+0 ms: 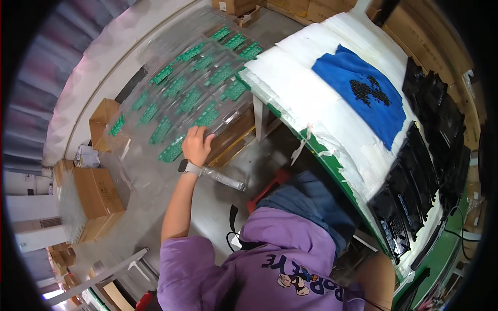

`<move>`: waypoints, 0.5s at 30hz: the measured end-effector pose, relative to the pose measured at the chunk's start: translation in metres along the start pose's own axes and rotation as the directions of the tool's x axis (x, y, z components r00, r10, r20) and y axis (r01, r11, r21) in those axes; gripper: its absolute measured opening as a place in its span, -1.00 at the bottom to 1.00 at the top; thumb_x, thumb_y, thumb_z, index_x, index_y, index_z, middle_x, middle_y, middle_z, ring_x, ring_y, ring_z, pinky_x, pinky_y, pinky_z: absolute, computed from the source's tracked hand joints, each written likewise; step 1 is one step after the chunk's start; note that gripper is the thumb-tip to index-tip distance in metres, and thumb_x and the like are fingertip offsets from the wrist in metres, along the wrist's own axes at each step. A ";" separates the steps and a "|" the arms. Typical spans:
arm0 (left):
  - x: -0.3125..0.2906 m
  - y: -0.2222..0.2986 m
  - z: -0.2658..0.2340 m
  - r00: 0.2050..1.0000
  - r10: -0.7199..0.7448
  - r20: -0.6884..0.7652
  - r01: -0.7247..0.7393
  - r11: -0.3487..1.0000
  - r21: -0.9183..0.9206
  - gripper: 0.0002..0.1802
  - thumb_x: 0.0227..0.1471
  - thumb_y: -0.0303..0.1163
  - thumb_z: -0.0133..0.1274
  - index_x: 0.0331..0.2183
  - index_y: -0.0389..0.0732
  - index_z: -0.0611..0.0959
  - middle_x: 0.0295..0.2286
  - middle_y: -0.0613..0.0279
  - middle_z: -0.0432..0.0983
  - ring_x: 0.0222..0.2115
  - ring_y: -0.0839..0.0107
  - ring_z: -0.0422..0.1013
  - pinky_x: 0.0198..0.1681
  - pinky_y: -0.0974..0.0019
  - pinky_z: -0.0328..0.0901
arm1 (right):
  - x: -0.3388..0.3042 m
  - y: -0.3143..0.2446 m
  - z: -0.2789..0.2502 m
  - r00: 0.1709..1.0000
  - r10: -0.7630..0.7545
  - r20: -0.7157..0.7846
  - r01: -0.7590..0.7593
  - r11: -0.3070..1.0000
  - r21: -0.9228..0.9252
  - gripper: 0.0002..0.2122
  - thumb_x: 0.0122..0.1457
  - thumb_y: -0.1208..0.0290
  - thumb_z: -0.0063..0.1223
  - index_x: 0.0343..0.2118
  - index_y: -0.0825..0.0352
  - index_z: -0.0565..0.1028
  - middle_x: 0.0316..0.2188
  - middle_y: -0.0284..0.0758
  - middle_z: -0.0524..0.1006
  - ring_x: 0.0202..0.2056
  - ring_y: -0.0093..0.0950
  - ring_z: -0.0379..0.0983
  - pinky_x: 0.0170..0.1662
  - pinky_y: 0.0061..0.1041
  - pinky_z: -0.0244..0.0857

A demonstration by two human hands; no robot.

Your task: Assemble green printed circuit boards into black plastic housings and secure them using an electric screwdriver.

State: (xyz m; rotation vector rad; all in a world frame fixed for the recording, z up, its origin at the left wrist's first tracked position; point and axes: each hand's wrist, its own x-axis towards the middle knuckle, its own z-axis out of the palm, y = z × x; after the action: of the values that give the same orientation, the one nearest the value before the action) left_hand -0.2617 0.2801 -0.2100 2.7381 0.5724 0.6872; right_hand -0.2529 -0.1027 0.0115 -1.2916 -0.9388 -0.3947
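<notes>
My left hand [197,145], with a watch [189,167] at the wrist, reaches over the near edge of a stack of clear plastic trays. Its fingers bend away from me and the thumb stands apart from them; nothing shows in the gap. Close beside the hand on the left is a green circuit board [171,149], and just beyond the fingertips lies another green board [206,113]. Several more such boards sit in rows in the trays [233,115]. What the fingertips touch is hidden. At the lower right only part of my right arm [377,280] appears; its hand is not visible.
To the right stands a green-edged table with a white cover [290,85]. It bears a blue cloth [381,122] with small black parts [369,90] and several black plastic housings [415,173]. Cardboard boxes [98,192] stand left; a red stool [270,191] is beside my legs.
</notes>
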 end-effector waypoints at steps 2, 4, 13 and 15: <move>0.001 0.010 -0.006 0.999 -0.032 -0.025 0.031 0.999 -0.035 -0.76 -0.21 -0.32 0.16 -0.42 -0.21 0.55 -0.48 0.13 0.39 -0.39 0.13 0.36 -0.39 0.17 0.28 | -0.001 0.004 0.008 0.999 0.018 -0.040 -0.019 1.000 -0.025 -0.77 -0.19 0.42 0.16 -0.43 0.40 0.48 -0.43 -0.28 0.47 -0.51 -0.50 0.37 -0.44 -0.52 0.23; 0.003 0.015 -0.009 0.999 -0.024 -0.037 0.021 0.996 -0.085 -0.76 -0.21 -0.33 0.16 -0.43 -0.22 0.55 -0.48 0.13 0.41 -0.41 0.13 0.37 -0.41 0.17 0.28 | -0.002 0.008 0.012 0.997 0.026 -0.078 -0.029 0.999 -0.041 -0.77 -0.19 0.43 0.17 -0.43 0.40 0.48 -0.42 -0.28 0.47 -0.51 -0.50 0.37 -0.44 -0.53 0.23; 0.044 0.042 -0.008 0.991 -0.016 0.133 0.041 0.981 -0.191 -0.72 -0.31 -0.29 0.24 -0.52 -0.25 0.57 -0.55 0.06 0.45 -0.51 0.09 0.42 -0.45 0.14 0.30 | -0.115 0.196 0.163 0.112 0.857 0.503 -0.994 0.096 0.058 -0.46 -0.03 0.56 0.08 0.05 0.34 0.15 -0.13 -0.23 0.33 -0.18 -0.40 0.40 -0.16 -0.52 0.31; 0.048 0.051 -0.003 0.992 -0.039 0.123 0.065 0.976 -0.210 -0.72 -0.33 -0.28 0.24 -0.53 -0.25 0.57 -0.55 0.06 0.45 -0.52 0.08 0.42 -0.46 0.13 0.30 | -0.104 0.195 0.196 -0.107 0.874 0.474 -0.994 -0.095 -0.050 -0.41 -0.02 0.51 0.09 0.08 0.33 0.08 -0.18 -0.26 0.36 -0.21 -0.44 0.40 -0.21 -0.56 0.30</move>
State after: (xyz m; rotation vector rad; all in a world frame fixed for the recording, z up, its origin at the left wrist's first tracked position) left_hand -0.2084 0.2556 -0.1711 2.5342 0.5099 0.5353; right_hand -0.2458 0.1086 -0.1953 -1.3857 -0.0206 1.2848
